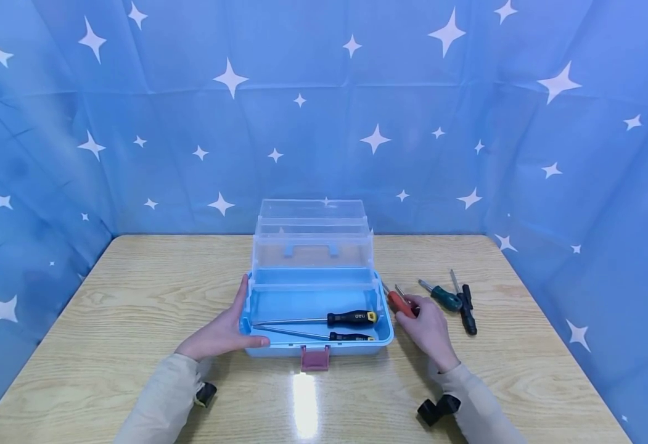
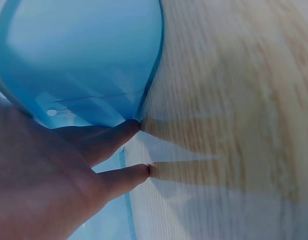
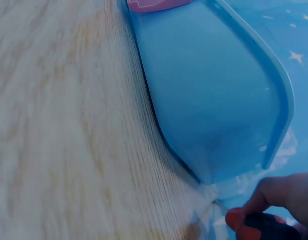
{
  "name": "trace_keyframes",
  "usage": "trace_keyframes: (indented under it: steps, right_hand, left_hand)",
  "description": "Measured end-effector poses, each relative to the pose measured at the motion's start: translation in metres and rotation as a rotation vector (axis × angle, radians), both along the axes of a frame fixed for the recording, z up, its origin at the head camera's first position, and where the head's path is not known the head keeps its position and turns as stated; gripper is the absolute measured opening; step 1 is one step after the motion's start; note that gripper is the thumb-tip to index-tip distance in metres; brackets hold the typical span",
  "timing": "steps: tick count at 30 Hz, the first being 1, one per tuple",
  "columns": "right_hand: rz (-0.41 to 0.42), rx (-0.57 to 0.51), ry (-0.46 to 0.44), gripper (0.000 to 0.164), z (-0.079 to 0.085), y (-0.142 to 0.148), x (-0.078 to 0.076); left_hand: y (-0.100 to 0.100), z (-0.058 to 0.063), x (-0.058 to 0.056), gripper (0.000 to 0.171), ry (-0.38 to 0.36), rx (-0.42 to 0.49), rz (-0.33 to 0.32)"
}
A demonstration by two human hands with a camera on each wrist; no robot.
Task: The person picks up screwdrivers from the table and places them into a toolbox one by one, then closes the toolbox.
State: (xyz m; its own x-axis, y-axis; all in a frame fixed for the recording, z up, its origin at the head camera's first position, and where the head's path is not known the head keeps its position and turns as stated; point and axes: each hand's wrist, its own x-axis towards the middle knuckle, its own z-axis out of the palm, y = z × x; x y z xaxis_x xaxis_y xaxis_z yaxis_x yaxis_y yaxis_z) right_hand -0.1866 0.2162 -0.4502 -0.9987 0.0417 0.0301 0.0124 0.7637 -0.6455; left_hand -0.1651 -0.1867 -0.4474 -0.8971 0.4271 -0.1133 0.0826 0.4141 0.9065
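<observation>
Red-and-black screwdriver point(image 1: 401, 304), 3 o'clock of blue toolbox point(image 1: 304, 302) | right hand point(image 1: 430, 327): curled, pinching handle | left hand point(image 1: 221, 332): spread, touching 9 o'clock side

Head view: from above, facing forward and down, spanning the worktop point(image 1: 135, 345). Wrist views, two: close range, facing opposite ends of the blue toolbox point(image 1: 357, 349); toolbox and worktop shared.
</observation>
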Motion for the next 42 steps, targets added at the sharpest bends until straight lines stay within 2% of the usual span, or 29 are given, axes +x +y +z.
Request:
trace_keyframes:
  steps: [10,17,23,42]
  right_hand:
    - [-0.046,-0.08,0.038,0.045,-0.005,0.004,-0.001]
    - [-0.053,-0.139,0.096,0.04,-0.009,0.009,-0.003]
    - [-0.093,-0.159,0.143,0.039,-0.011,0.012,-0.004]
    - [-0.153,-0.237,0.207,0.036,-0.001,0.013,-0.001]
  left_hand:
    - [0.0,0.0,0.0,0.129,-0.004,0.001,0.009]
    - [-0.001,0.001,0.001,0.13,0.009,-0.009,0.0]
    - [0.0,0.0,0.001,0.129,-0.004,-0.024,0.01]
    - [0.0,-0.002,-0.001,0.13,-0.005,0.002,0.018]
